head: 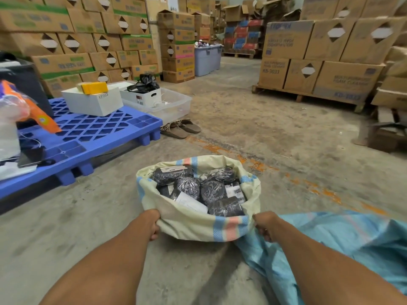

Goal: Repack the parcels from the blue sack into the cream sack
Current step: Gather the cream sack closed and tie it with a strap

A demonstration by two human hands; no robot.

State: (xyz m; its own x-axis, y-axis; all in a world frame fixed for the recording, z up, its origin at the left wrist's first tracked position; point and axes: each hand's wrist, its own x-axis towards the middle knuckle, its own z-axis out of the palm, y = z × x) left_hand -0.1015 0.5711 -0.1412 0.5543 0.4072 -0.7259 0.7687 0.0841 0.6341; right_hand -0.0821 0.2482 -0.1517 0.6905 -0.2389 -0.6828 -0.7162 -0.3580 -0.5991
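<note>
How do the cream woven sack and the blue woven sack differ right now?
The cream woven sack stands open with its rim rolled down; the blue woven sack lies flat and crumpled on the concrete floor. The cream one is full of black wrapped parcels; the blue one shows none. The left hand and right hand grip only the cream rim. Both carry coloured stripes.

Both bare forearms reach forward, left grip [154, 224] and right grip [265, 226] each fisted tight, knuckles up.

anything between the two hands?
Head view: the near rim of the cream sack spans from left hand to right hand; both grip it.
</note>
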